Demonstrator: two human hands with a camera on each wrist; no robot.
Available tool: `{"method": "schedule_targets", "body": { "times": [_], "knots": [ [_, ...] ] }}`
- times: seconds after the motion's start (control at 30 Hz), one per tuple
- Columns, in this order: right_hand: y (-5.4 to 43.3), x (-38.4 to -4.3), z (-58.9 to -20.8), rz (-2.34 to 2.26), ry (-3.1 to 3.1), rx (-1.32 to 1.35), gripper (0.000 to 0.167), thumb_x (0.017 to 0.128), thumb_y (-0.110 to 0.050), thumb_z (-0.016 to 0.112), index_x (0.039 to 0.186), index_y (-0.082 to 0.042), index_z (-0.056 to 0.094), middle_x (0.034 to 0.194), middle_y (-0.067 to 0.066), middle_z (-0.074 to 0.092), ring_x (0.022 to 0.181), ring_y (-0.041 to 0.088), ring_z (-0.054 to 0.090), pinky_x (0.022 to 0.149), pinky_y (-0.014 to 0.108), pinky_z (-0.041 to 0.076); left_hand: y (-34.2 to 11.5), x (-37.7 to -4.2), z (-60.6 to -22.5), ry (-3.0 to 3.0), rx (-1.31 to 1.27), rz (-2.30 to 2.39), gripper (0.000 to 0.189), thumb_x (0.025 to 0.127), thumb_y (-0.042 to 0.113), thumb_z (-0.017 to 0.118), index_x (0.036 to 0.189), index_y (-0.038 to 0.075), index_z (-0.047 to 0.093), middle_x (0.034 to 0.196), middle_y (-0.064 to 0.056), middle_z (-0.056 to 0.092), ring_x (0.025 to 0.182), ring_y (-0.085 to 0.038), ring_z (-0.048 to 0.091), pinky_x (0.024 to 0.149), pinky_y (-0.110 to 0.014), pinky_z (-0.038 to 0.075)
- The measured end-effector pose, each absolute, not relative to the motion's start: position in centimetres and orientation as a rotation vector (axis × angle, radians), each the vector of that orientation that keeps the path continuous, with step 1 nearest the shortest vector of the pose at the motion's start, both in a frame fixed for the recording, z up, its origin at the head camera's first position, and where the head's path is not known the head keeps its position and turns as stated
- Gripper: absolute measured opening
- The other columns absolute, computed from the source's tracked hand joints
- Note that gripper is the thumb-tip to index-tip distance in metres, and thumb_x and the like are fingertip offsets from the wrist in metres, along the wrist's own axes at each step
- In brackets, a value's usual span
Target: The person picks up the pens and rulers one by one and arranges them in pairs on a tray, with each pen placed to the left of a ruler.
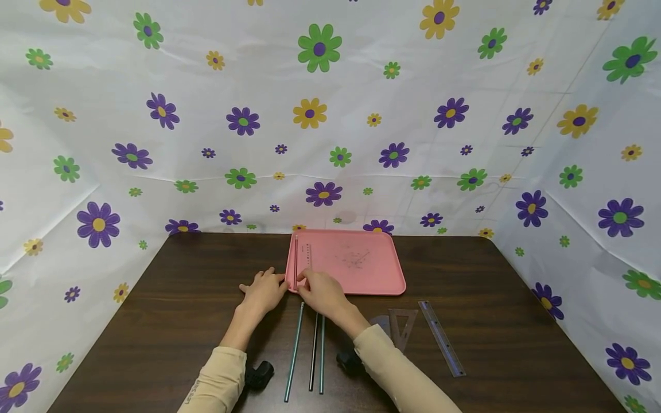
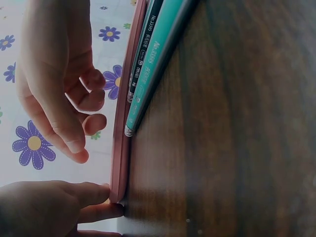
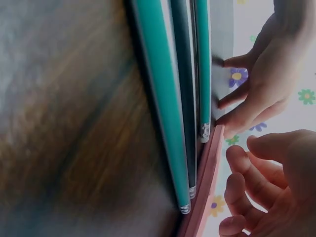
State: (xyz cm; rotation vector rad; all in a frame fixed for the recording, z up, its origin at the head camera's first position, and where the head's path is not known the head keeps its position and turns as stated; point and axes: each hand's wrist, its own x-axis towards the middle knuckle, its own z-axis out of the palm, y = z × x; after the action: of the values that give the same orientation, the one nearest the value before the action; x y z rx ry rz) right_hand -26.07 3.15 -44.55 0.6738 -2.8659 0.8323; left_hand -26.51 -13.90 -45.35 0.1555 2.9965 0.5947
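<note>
My left hand (image 1: 265, 292) rests at the front left corner of the pink tray (image 1: 382, 281), fingers spread on the table and thumb at the rim. Over the tray's left front part is my right hand (image 1: 324, 291), its fingers loosely bent with nothing between them in the right wrist view. Along the tray's left side lies a dark red pencil (image 1: 296, 258), with a small clear ruler (image 1: 308, 252) beside it. On the table in front lie a teal pencil (image 1: 294, 355), a black pencil (image 1: 313, 358) and another teal pencil (image 1: 322, 355), eraser ends towards the tray.
Right of my right forearm lie a clear set square (image 1: 401, 326), a partly hidden protractor (image 1: 382, 323) and a long clear ruler (image 1: 442, 338). Thin grey marks or pieces (image 1: 353, 257) show mid-tray. A flower-patterned curtain (image 1: 351, 172) stands behind the dark wooden table (image 1: 181, 321).
</note>
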Motion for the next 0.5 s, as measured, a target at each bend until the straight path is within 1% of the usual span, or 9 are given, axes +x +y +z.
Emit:
{"method": "schedule_targets", "body": {
  "times": [0.13,0.3,0.5],
  "knots": [
    [3.0,-25.6,-44.4,0.779,-2.887,0.714,0.015,0.093,-0.020,0.068,0.104,-0.011,0.070,0.070,-0.005,0.065,0.055,0.003,0.050,0.051,0.020,0.042,-13.9,-26.4,-45.4,3.003,0.161,0.591,0.042,0.103,0.033,0.048,0.136,0.011,0.062,0.151,-0.026,0.043,0.139,-0.053,0.036,0.094,-0.089,0.020],
    [2.8,-25.0,-44.2,0.752,-2.934,0.755,0.016,0.092,-0.023,0.070,0.103,-0.011,0.069,0.078,-0.002,0.069,0.059,0.003,0.053,0.053,0.019,0.044,-13.9,-26.4,-45.4,3.001,0.167,0.593,0.041,0.104,0.032,0.047,0.136,0.011,0.062,0.151,-0.026,0.043,0.139,-0.053,0.036,0.094,-0.089,0.020],
    [2.6,-24.4,-44.0,0.743,-2.961,0.805,0.018,0.092,-0.022,0.070,0.104,-0.008,0.068,0.076,-0.002,0.066,0.059,0.004,0.053,0.053,0.018,0.044,-14.0,-26.6,-45.5,3.001,0.164,0.601,0.042,0.103,0.033,0.047,0.136,0.013,0.062,0.151,-0.026,0.042,0.139,-0.053,0.035,0.094,-0.089,0.018]
  ]
}}
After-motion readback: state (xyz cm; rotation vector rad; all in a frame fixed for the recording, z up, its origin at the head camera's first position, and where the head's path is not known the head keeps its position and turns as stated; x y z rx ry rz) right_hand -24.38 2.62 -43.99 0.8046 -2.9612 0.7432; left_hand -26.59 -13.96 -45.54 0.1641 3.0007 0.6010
